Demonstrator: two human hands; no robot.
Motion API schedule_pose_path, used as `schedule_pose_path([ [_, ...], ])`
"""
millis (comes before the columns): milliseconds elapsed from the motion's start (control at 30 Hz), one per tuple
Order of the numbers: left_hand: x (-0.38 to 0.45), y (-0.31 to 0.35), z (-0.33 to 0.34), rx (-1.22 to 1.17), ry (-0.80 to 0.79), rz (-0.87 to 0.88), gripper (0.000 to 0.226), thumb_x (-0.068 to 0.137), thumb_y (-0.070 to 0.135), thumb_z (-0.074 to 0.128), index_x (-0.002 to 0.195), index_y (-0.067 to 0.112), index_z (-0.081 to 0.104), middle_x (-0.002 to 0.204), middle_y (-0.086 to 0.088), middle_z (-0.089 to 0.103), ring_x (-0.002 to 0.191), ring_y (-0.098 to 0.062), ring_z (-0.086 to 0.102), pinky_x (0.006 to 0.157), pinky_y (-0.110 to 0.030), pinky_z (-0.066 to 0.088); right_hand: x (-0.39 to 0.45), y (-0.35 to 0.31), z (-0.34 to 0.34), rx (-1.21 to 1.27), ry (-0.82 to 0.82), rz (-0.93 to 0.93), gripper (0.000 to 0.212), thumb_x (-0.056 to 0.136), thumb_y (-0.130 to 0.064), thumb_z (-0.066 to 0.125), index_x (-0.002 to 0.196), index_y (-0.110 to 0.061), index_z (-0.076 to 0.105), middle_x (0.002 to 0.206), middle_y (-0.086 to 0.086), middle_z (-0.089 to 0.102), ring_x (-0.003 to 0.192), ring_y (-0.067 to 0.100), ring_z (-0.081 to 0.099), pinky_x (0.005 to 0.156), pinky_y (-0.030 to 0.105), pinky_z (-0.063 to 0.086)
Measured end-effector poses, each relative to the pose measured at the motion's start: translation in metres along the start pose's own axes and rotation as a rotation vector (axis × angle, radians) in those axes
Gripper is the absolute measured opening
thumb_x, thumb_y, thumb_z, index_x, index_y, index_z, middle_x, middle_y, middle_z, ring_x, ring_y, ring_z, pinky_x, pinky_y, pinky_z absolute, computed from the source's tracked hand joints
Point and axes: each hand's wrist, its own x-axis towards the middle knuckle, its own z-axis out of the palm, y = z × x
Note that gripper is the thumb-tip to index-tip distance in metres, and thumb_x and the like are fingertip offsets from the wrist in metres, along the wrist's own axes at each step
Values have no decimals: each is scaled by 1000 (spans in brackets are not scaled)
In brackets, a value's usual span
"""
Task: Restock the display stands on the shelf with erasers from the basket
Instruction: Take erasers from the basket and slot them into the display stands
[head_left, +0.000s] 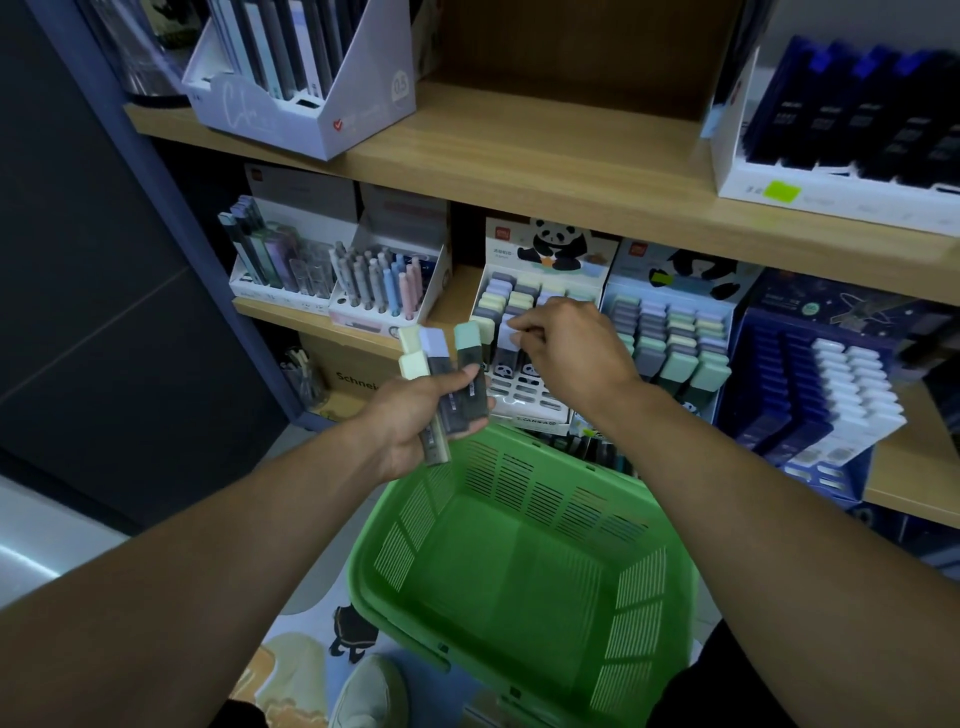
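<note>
- My left hand (415, 421) grips a bundle of erasers (448, 374); the thumb lies across their dark sleeves and the other fingers are curled under them. The pale yellow, lilac and mint ends point up, toward the shelf.
- This bundle is in the air, above the far rim of the green basket (519, 566) and in front of the lower shelf (291, 312).
- My right hand (566, 348) is at the panda display stand (540, 312), over its middle rows. The thumb and first fingers are pinched together on one pale lilac eraser (515, 328), which is at a slot of the stand; I cannot tell if it sits already in the slot.
- The back rows of this stand hold grey, yellow and lilac erasers. The front rows show open slots.
- Just to the right stands a second panda stand (670, 332), with grey, mint and yellow erasers in close rows.
- The basket is below both arms, and its slotted walls and its floor show green.
- On the left side of the same shelf are two stands with pens (374, 286).
- Below, next to the basket, I see one light shoe (371, 691) on a floor with printed pictures.
</note>
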Motion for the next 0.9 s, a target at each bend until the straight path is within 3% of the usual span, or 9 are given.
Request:
schedule_pose_path([
  [67, -2, 1, 2, 5, -31, 1, 34, 93, 17, 67, 122, 1, 61, 94, -10, 77, 74, -19, 75, 63, -31, 62, 0, 1, -3, 106, -21, -9, 25, 101, -22, 59, 123, -17, 70, 102, -1, 72, 83, 4, 66, 81, 19, 49],
  [133, -5, 4, 3, -4, -113, -16, 29, 96, 21, 62, 118, 2, 63, 82, -5, 75, 66, -15, 69, 61, -27, 59, 0, 1, -7, 361, -109, 36, 28, 102, -22, 57, 129, -19, 65, 98, -5, 69, 71, 5, 67, 72, 19, 53],
  [200, -7, 7, 4, -55, -210, -46, 24, 95, 23, 61, 110, 5, 66, 77, -2, 67, 60, -11, 62, 58, -25, 57, -1, 0, -12, 667, -239, 137, 32, 102, -22, 56, 134, -19, 59, 108, 0, 68, 83, 18, 72, 75, 28, 60],
  [300, -9, 9, 6, -165, -328, -69, 31, 87, 24, 62, 112, 7, 69, 77, 3, 64, 54, -6, 56, 52, -21, 54, -2, 1, -18, 916, -386, 213, 32, 102, -25, 54, 132, -15, 57, 104, 6, 74, 95, 23, 73, 80, 33, 60],
  [400, -13, 10, 10, -176, -364, -84, 30, 89, 27, 59, 107, 9, 74, 77, 4, 67, 51, -6, 56, 50, -20, 53, -2, 4, -20, 1077, -386, 247, 23, 99, -23, 58, 119, -12, 58, 106, 8, 74, 94, 22, 72, 85, 36, 59],
  [500, -12, 10, 12, -124, -247, -73, 25, 98, 28, 54, 104, 11, 72, 78, 1, 71, 52, -8, 58, 48, -21, 53, -1, 4, -22, 1192, -302, 285, 11, 97, -18, 60, 104, -11, 60, 101, 9, 73, 90, 21, 71, 81, 34, 60],
  [600, -10, 6, 11, -63, -108, -80, 25, 99, 35, 57, 108, 14, 68, 73, 0, 70, 52, -10, 58, 46, -22, 51, 1, 2, -25, 1196, -183, 313, 11, 97, -14, 61, 104, -6, 58, 98, 14, 74, 82, 22, 72, 72, 31, 61],
  [700, -6, 3, 5, -25, -6, -99, 28, 96, 39, 61, 101, 12, 64, 73, -2, 71, 53, -13, 59, 46, -22, 51, 1, 3, -24, 1059, -74, 316, 9, 95, -13, 66, 99, -10, 59, 99, 20, 73, 73, 23, 71, 75, 36, 62],
  [900, -7, 4, 6, 32, -7, -61, 38, 99, 37, 55, 119, 6, 66, 84, -2, 75, 56, -12, 61, 48, -24, 51, 0, 15, -25, 651, 43, 235, 10, 94, -20, 69, 101, -17, 62, 90, 8, 68, 78, 26, 71, 75, 42, 62],
])
